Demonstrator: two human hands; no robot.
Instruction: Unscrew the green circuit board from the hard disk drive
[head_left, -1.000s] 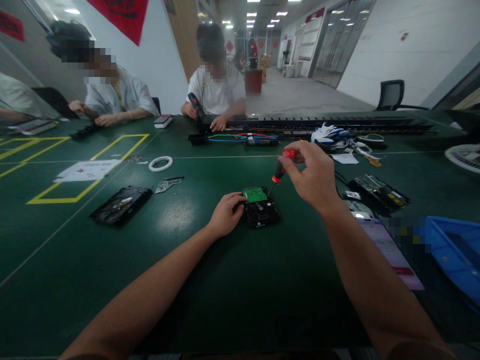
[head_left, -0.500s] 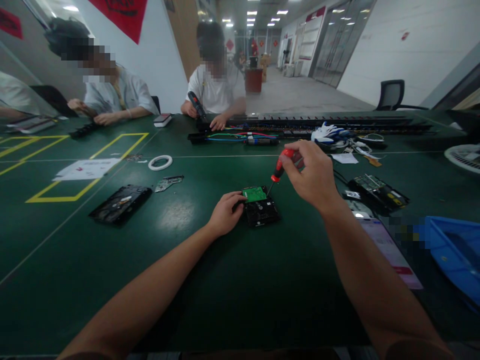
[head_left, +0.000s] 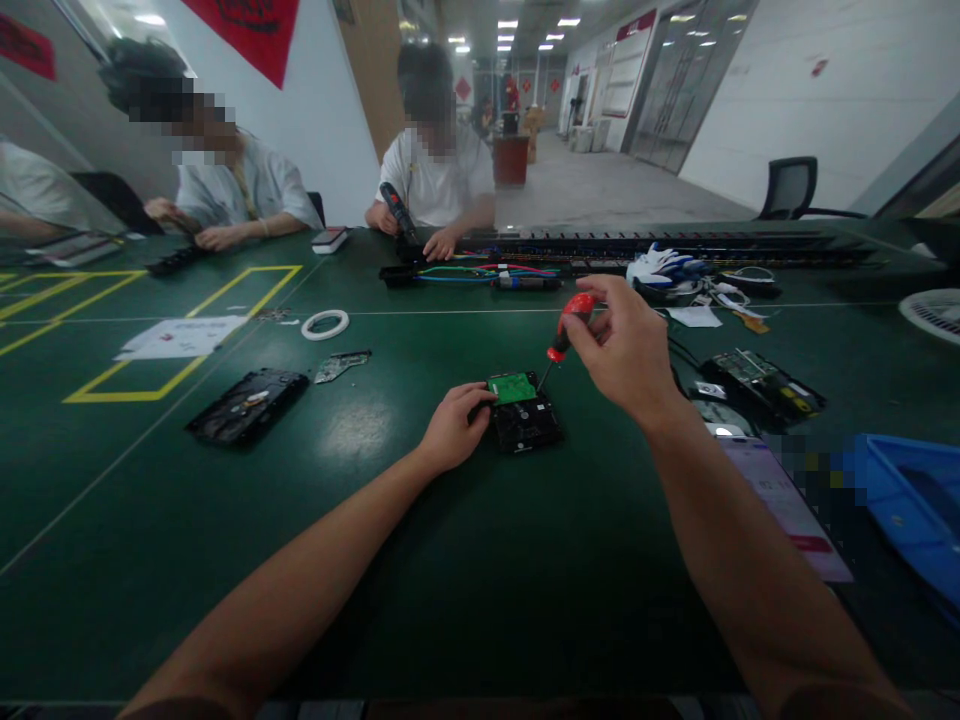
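Observation:
A black hard drive (head_left: pixel 527 428) with a green circuit board (head_left: pixel 513 388) on its far half lies on the table in front of me. My left hand (head_left: pixel 454 428) grips its left side, fingers at the edge of the board and the thumb lower down. In my right hand (head_left: pixel 628 345) is a red and black screwdriver (head_left: pixel 568 325), held tilted by its handle. Its tip points down at the right edge of the green board; whether it sits in a screw is too small to tell.
On the green table (head_left: pixel 390 580) lie a black drive casing (head_left: pixel 247 405), a loose circuit board (head_left: pixel 343 366) and a roll of tape (head_left: pixel 325 324) to the left. A phone (head_left: pixel 787 505), another opened device (head_left: pixel 765 383) and a blue bin (head_left: pixel 919 500) stand right. Co-workers sit opposite.
The view has shifted slightly. The screwdriver leans a little differently in my right hand, its tip still at the board's right edge. My left hand keeps its hold on the hard drive.

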